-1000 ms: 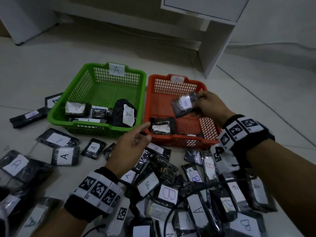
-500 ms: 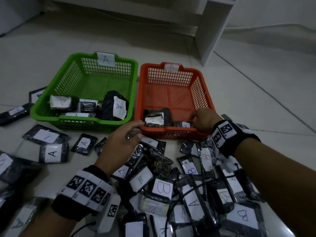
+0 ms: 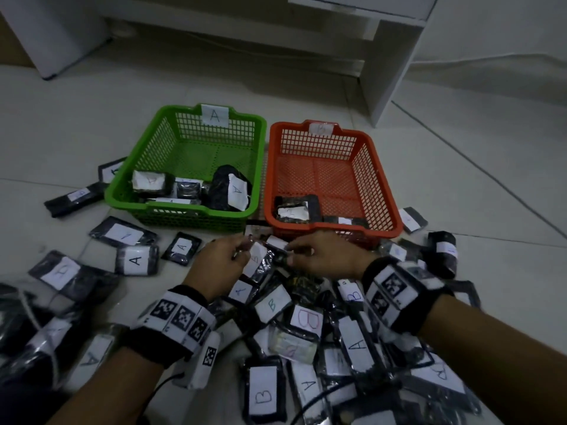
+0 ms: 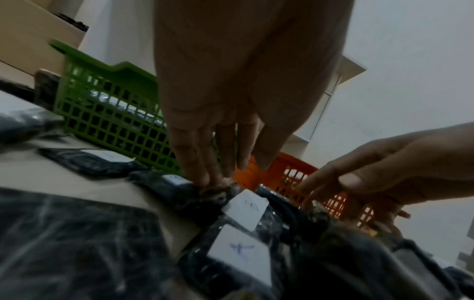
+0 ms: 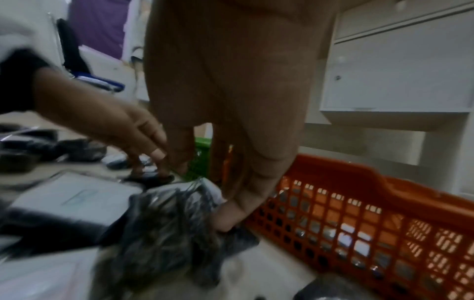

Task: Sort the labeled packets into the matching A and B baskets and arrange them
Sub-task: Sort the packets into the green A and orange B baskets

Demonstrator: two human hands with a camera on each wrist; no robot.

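1. Left hand (image 3: 219, 265) pinches a packet (image 3: 256, 262) at its edge, probably to free it from the pile.
2. Right hand (image 3: 325, 256), fingers curled, grips the neighbouring packet (image 5: 164, 219) (label unreadable).
3. Orange basket (image 3: 383, 191) lies just beyond both grips, handy for dropping.

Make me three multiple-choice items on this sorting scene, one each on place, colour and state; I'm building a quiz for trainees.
1. Where are both hands?
A. inside the green basket
B. at the pile before the orange basket
C. on the cabinet

2. What colour is the basket tagged A?
A. green
B. orange
C. blue

3. How is the orange basket filled?
A. heaped full
B. tipped over
C. mostly bare, few packets

Answers: B, the left hand and right hand touch packets below the orange basket. A, the green basket bears the A tag. C, its mesh floor mostly shows.
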